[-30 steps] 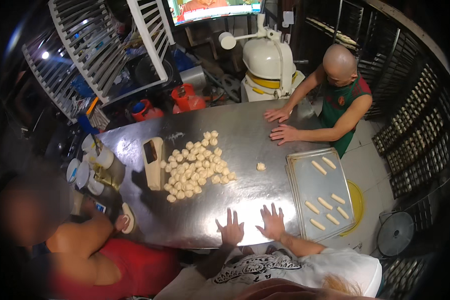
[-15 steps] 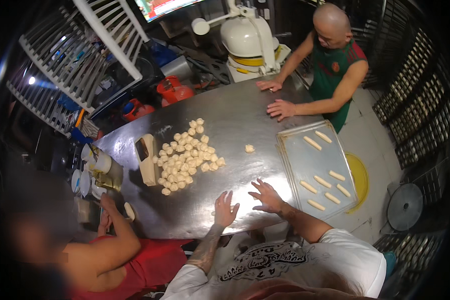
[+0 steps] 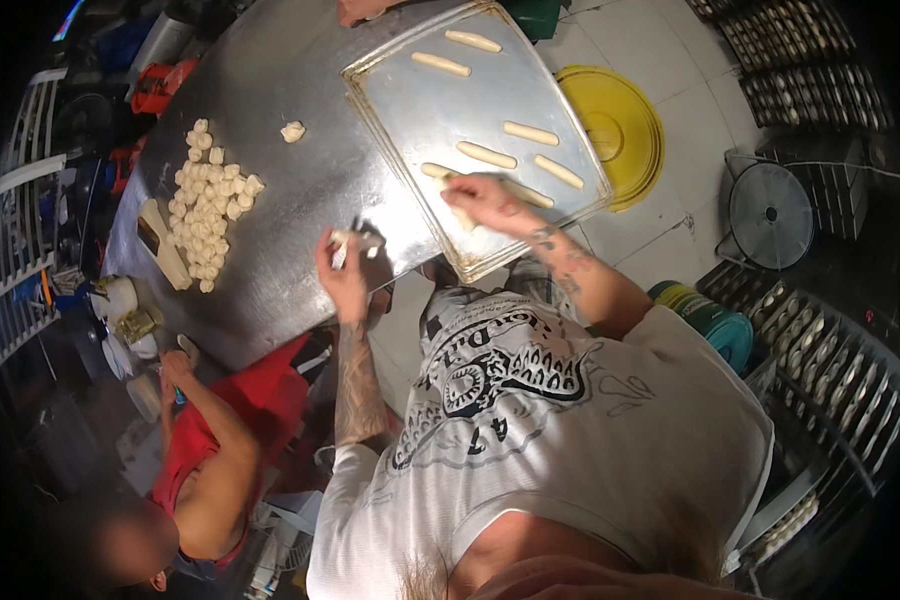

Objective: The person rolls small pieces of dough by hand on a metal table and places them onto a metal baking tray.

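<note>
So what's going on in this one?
A person's right hand is at a dough stick on a metal tray, where other sticks lie. The left hand holds a pale piece, too blurred to identify. Dough balls are bunched on the table, one apart. A co-worker in red is nearby.

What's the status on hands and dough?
Left hand near table edge, holding pale piece, likely dough. Right hand over tray, at dough stick; grip unclear. Other sticks lie close by; no visible obstruction.
</note>
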`<state>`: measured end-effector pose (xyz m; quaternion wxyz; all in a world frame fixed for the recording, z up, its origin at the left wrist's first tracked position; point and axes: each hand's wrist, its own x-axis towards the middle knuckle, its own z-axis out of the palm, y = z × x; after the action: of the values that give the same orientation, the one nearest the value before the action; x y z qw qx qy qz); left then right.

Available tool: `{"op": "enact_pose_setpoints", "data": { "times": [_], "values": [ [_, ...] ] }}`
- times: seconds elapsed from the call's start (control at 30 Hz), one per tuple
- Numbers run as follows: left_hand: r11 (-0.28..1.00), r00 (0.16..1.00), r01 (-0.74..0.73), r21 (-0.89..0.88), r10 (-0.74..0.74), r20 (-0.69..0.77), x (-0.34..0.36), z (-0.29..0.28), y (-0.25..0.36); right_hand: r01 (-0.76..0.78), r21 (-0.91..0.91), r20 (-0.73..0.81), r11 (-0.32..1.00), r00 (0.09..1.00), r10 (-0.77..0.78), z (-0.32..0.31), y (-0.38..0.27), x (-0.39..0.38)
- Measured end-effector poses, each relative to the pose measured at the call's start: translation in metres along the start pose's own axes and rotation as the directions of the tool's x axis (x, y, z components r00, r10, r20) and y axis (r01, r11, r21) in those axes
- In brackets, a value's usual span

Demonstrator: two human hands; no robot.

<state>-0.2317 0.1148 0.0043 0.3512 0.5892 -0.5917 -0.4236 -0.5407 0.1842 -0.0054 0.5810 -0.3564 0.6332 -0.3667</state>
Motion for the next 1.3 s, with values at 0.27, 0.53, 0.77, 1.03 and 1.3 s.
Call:
{"op": "enact_pose_setpoints", "data": {
  "times": [0.27,0.53,0.77,1.03,1.3],
  "values": [
    [0.928,0.991,0.119,-0.353,-0.091,0.093,0.055,0.182,0.107,0.329,-0.581,-0.242,0.744,0.803,-0.544,-0.127,-0.038,0.032],
    [0.905,0.946,-0.322,0.277,0.313,0.077,0.072,0.173,0.081,0.278,-0.652,-0.478,0.705,0.572,-0.667,-0.136,-0.027,0.021],
    [0.417,0.785,0.617,-0.668,-0.257,0.564,0.012,0.068,0.012,0.666,-0.321,-0.105,0.673,0.682,-0.724,0.119,-0.068,-0.019],
    [0.612,0.958,0.285,-0.738,-0.168,0.232,0.067,-0.111,-0.025,0.585,-0.501,0.02,0.637,0.744,-0.668,0.258,-0.068,0.117],
    [0.849,0.957,-0.226,0.478,0.286,-0.056,0.2,-0.128,-0.075,0.541,-0.623,0.029,0.564,0.737,-0.675,0.296,-0.11,0.276]
  ]
}}
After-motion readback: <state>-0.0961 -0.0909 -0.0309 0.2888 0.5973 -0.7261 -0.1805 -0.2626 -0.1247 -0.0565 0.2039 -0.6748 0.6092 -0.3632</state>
